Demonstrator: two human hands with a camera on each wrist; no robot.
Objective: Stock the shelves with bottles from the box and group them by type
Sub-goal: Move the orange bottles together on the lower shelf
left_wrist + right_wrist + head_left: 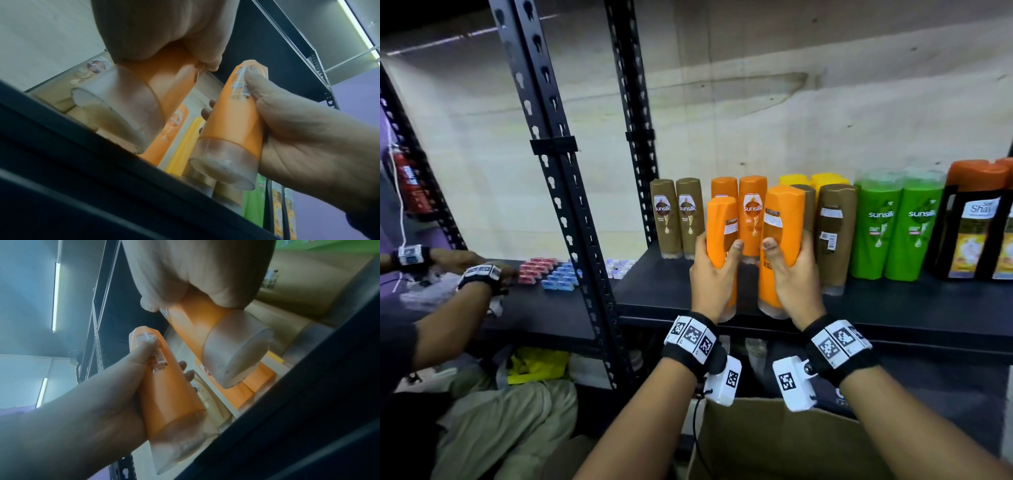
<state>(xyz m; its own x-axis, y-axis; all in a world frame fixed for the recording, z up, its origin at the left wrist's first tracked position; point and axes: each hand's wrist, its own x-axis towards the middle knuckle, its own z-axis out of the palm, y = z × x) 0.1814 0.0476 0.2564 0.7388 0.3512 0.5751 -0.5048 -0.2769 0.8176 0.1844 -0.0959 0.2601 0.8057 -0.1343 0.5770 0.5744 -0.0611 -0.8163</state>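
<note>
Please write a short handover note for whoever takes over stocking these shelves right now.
Left hand: grips an orange bottle, back label facing you.
Right hand: grips a second orange bottle, also back label out.
Both are over the front of the shelf, before the two standing orange bottles.
Done: brown, orange, yellow, green and black bottles stand in groups.
Left: set both down with the orange group; two brown bottles stand apart from the brown pair; the box contents are out of view.
</note>
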